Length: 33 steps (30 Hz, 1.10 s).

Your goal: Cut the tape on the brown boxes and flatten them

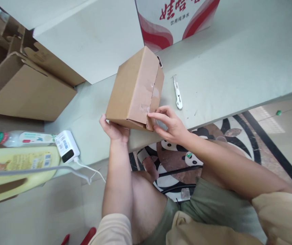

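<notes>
A brown cardboard box [129,85] is tilted over the pale table near its front edge. My left hand [115,131] supports its lower left corner, thumb on the side and the other fingers hidden beneath. At the lower right corner, the fingers of my right hand [167,124] pinch the edge of a loose flap. Clear tape shows on the face with the seam. To the right of the box, a white utility knife [177,92] lies on the table.
Behind stand a white box [92,37] and a red-and-white carton [174,20]. Open cardboard boxes [31,88] are at the left. Nearer lie a plastic bottle [28,137], a yellow container [33,160] and a white device [66,146] with a cable. The table [227,75] ends just before my arms.
</notes>
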### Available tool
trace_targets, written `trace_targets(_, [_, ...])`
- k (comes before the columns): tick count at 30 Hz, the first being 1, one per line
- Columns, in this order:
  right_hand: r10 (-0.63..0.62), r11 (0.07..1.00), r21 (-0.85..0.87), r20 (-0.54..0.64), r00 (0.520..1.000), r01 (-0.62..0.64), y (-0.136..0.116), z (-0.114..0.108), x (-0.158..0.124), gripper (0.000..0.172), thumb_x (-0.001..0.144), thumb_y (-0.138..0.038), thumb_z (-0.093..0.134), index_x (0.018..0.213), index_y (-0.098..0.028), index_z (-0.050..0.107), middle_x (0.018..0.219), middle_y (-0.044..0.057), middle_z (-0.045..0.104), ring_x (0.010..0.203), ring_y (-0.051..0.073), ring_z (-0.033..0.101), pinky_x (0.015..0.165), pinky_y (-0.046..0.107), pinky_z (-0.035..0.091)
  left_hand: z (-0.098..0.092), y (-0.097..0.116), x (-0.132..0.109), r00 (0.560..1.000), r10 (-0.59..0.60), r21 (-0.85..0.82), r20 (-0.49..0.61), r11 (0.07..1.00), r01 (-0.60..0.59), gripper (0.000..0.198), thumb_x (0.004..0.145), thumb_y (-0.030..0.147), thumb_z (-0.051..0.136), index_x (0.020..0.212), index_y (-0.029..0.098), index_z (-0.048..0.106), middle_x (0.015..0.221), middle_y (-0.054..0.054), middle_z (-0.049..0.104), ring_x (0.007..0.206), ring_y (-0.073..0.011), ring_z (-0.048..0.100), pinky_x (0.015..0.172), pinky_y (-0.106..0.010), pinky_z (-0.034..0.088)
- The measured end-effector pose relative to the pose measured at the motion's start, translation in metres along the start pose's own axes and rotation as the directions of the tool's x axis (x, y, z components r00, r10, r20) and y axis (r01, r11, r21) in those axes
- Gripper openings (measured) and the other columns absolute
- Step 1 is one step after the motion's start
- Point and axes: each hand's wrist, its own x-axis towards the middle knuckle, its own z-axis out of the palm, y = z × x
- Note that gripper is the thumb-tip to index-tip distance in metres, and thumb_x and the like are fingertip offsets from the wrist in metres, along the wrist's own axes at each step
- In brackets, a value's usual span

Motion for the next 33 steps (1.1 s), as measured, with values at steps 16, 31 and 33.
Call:
trace_targets(16, [0.019,1.0,0.007,-0.045,0.999,-0.018,0.0008,0.0022,0.0004,0.031,0.094,-0.015,0.053,0.121,-0.029,0.056,0.103,0.004,0.049,0.094,0.018,0.059,0.084,0.038,0.055,0.0013,-0.0026,0.0007,0.998,0.042,0.061,-0.046,0.997,-0.04,0.061,0.082,0.067,0.05,0.112,0.018,0.07,0.125,-0.011,0.071,0.121,-0.0258,0.066,0.096,-0.031,0.054])
trace_targets(31, [0.217,0.975,-0.038,-0.023,0.976,-0.218,0.0041,0.0003,-0.0005,0.025,0.088,-0.014,0.048,0.112,-0.023,0.051,0.107,0.009,0.058,0.101,0.022,0.06,0.087,0.039,0.052,-0.0007,-0.0072,0.0039,0.995,0.047,0.084,-0.085,0.996,-0.04,0.066,0.076,0.071,0.063,0.117,0.02,0.068,0.139,-0.011,0.066,0.135,-0.0273,0.057,0.103,-0.033,0.054])
trace_targets(33, [0.238,0.968,-0.064,-0.053,0.97,-0.241,0.0042,-0.0007,-0.0003,0.03,0.087,-0.013,0.048,0.115,-0.023,0.05,0.111,0.01,0.058,0.104,0.022,0.059,0.089,0.04,0.052,0.0,-0.0084,0.0035,0.996,0.06,0.095,-0.07,0.994,-0.053,0.068,0.073,0.072,0.067,0.118,0.022,0.067,0.143,-0.01,0.064,0.138,-0.0283,0.055,0.107,-0.035,0.053])
